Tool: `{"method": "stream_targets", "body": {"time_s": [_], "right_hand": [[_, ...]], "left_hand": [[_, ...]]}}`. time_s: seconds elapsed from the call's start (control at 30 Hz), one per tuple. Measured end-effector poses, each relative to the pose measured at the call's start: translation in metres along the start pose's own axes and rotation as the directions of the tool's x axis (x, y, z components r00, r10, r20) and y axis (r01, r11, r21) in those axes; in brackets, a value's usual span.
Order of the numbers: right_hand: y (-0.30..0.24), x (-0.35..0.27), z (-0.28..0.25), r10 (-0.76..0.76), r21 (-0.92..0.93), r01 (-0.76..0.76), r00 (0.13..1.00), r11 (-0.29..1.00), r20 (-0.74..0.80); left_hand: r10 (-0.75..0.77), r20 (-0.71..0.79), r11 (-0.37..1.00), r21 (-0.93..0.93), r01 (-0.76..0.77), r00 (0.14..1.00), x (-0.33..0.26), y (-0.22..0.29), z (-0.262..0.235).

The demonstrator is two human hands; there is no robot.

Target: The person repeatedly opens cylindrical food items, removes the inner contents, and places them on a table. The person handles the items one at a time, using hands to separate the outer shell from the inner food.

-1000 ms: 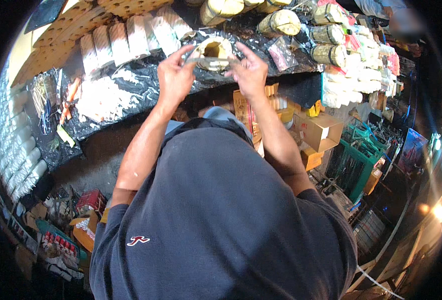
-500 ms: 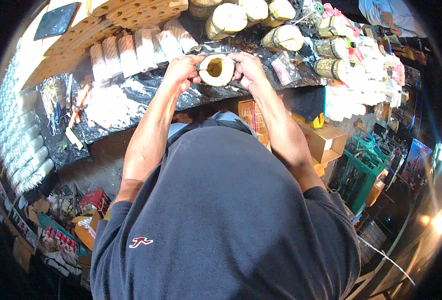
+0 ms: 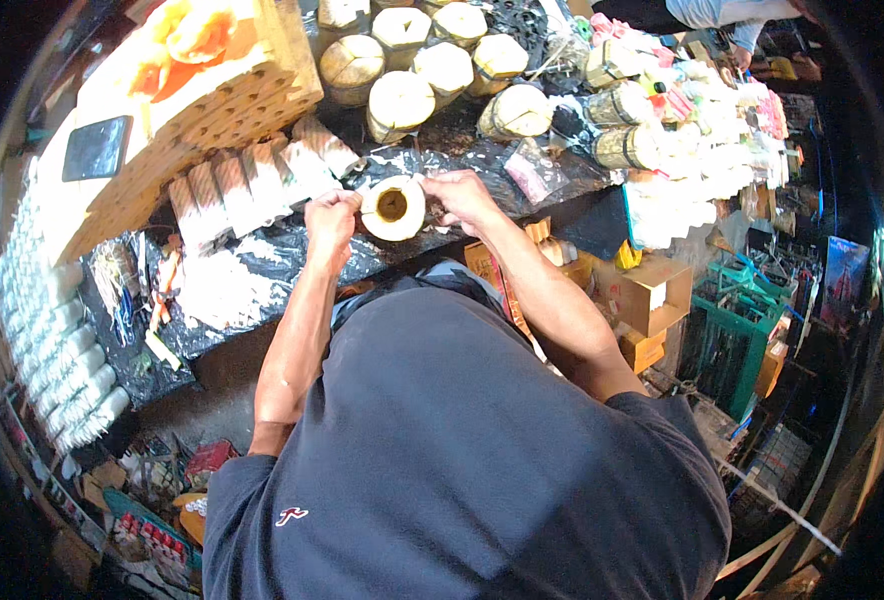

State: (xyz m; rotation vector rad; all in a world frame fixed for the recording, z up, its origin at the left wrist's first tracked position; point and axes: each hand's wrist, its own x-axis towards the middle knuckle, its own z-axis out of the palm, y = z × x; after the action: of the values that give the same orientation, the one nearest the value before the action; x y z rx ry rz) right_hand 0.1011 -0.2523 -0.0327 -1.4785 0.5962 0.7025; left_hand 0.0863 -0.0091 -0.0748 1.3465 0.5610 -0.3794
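Head view: left hand (image 3: 330,218) has fingers curled shut on one side of the pale ring-shaped roll (image 3: 394,207); right hand (image 3: 465,197) pinches the opposite edge. Roll is held between them, just above the black-covered bench (image 3: 262,262). Looks like mid-step: wrapping or trimming the roll's rim. Next move likely needs a steady left grip while right works round. Finished rolls (image 3: 402,100) stacked behind.
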Motion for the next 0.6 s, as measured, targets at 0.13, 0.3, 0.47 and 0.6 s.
{"method": "stream_targets", "body": {"time_s": [0.13,0.3,0.47,0.6], "right_hand": [[0.033,0.016,-0.004,-0.120,-0.283,0.078,0.984,0.956,-0.132],[0.078,0.042,0.012,-0.208,-0.144,0.174,0.938,0.974,-0.275],[0.070,0.013,0.024,-0.088,0.160,0.109,0.987,0.981,-0.134],[0.093,0.010,0.014,-0.025,0.328,0.009,0.999,0.945,0.043]], "left_hand": [[0.153,-0.080,0.913,0.393,-0.110,0.985,-0.006,0.025,0.016],[0.252,-0.133,0.836,0.529,-0.146,0.958,-0.025,0.039,0.033],[0.299,0.392,0.125,0.888,-0.443,0.870,-0.094,0.071,0.061],[0.327,0.399,0.134,0.877,-0.460,0.856,-0.084,0.062,0.077]]}}
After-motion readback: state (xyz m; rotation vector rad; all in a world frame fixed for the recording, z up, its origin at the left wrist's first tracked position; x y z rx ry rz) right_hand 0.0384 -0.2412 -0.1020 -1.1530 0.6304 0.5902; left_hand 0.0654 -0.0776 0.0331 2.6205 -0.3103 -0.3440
